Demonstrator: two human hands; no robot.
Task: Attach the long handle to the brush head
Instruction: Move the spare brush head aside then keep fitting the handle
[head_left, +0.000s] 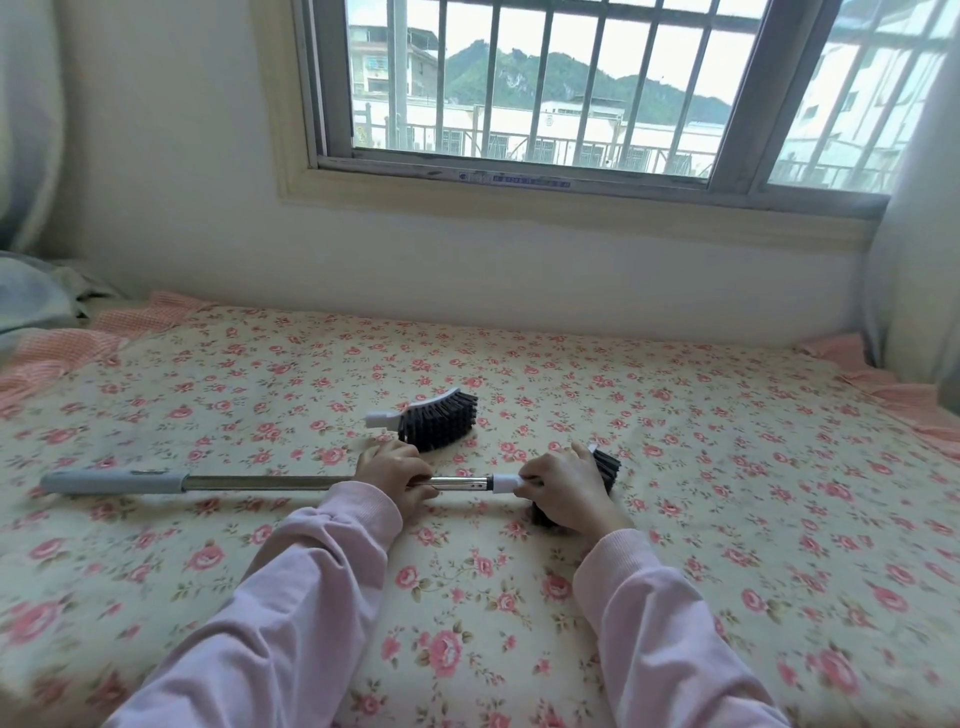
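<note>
Pink sleeves (291, 597) reach forward over a flowered bedsheet (467, 613) to the two hands. The left hand (395, 475) has its fingers curled round the shiny metal tube of the long handle (260, 483). The handle lies level across the sheet, with a pale grey grip at its far left end. The right hand (569, 491) wraps over the brush head (607, 464), of which only black bristles at the fingers' far side and a white collar beside the thumb show. The tube's right end meets that white collar between the hands; whether it is locked in cannot be told. A second brush head (441, 421), white-backed with black bristles, lies just beyond the left hand. A barred window (519, 104) fills the wall behind.
</note>
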